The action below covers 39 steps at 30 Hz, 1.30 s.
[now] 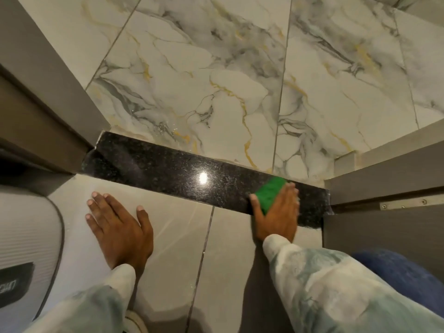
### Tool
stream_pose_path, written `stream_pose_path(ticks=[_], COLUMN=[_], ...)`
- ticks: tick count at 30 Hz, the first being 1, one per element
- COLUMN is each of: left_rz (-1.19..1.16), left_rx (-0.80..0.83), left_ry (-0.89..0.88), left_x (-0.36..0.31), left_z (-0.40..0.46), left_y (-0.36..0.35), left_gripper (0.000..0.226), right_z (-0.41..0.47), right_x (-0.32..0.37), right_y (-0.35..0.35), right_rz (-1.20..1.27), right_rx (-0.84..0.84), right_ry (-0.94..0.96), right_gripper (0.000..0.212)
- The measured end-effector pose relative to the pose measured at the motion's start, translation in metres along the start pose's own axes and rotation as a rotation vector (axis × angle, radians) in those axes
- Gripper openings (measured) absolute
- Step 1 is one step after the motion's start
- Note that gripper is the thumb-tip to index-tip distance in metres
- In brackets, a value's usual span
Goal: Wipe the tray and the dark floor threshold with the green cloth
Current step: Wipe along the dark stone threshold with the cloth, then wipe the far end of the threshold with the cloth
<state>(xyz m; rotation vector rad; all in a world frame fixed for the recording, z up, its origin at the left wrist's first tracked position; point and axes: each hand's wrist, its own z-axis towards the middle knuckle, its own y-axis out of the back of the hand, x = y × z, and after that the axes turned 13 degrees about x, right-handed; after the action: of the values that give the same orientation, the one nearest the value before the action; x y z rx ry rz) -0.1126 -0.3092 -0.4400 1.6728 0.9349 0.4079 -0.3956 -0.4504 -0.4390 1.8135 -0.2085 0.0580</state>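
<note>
Threshold wipe in progress, right end of the strip

Biggest risk I see: the cloth (269,193) is small and sits at the 3 o'clock end of the threshold (156,164), so it could slip out from under the palm or snag on the door frame (384,183) corner. The whole 9 o'clock stretch could get skipped too. Right hand (276,217) lies flat, fingers together, pressing the cloth down. Left hand (117,224) is braced on the floor tile (182,236), fingers spread, holding nothing. No tray I can make out.
</note>
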Motion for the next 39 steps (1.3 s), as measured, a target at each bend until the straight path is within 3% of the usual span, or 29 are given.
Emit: stream_pose_path(ticks=[4,8,13,17,20,25,30,34,37,39], left_rz=[-0.008,-0.002,0.026,0.023,-0.016,-0.122,-0.102,-0.094,-0.174,-0.105], left_rx=[0.024,0.052,0.096,0.151,0.284,0.316,0.319,0.201,0.179,0.154], left_ry=[0.027,0.028,0.014,0.009,-0.013,-0.064,-0.221,-0.220,-0.052,0.082], left_x=[-0.002,-0.003,-0.003,-0.002,-0.001,0.000,0.005,0.029,0.070,0.103], left_z=[-0.001,0.000,0.001,0.001,-0.006,-0.059,-0.135,-0.181,-0.192,-0.193], left_y=[0.002,0.005,0.008,0.015,0.039,0.131,0.266,0.361,0.408,0.422], left_gripper=[0.084,0.084,0.086,0.085,0.082,0.076,0.071,0.068,0.069,0.070], right_z=[0.032,0.039,0.022,0.016,0.012,-0.031,-0.103,-0.166,-0.213,-0.243], right_x=[-0.003,0.016,0.056,0.110,0.147,0.195,0.253,0.306,0.353,0.387], right_y=[0.015,0.015,0.008,0.023,0.058,0.142,0.261,0.333,0.359,0.359], right_rz=[0.223,0.206,0.140,0.212,0.295,0.699,0.742,0.598,0.424,0.295], right_rx=[-0.016,0.033,0.048,0.193,0.346,0.522,0.645,0.633,0.642,0.621], right_ry=[-0.421,-0.474,-0.228,-0.019,0.096,0.054,0.126,0.312,0.525,0.714], right_gripper=[0.117,0.131,0.100,0.070,0.060,0.070,0.066,0.055,0.054,0.054])
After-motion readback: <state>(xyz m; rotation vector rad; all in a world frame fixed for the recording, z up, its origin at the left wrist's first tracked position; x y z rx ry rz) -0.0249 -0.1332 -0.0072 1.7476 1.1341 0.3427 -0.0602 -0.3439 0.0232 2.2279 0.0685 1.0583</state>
